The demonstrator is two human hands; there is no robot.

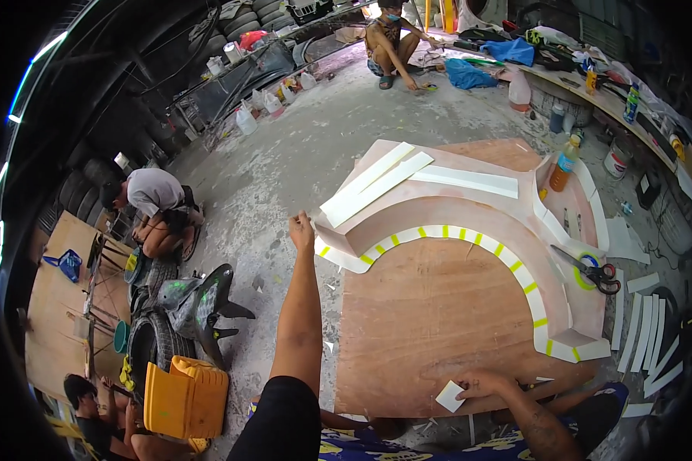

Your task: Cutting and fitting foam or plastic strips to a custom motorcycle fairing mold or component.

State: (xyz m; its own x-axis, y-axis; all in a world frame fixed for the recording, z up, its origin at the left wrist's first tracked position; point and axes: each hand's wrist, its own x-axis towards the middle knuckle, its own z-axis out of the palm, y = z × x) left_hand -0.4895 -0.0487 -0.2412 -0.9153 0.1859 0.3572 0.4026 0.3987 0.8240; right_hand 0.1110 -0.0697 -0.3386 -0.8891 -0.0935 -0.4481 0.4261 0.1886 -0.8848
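Note:
My left hand (303, 230) reaches out to the far left tip of a curved beige panel (469, 219) that lies on a plywood board (430, 323). Its fingers pinch the panel's edge. A white arched strip (446, 232) with yellow-green tape marks runs along the panel's inner curve. My right hand (480, 382) rests on the board's near edge, fingers on a small white square piece (449, 396). Long white strips (376, 183) lie across the panel's far side.
Scissors (595, 273) and a tape roll lie at the panel's right. An orange bottle (565, 164) stands on the board. More white strips (645, 326) lie on the floor to the right. Three other people crouch nearby. A yellow canister (184, 399) sits at lower left.

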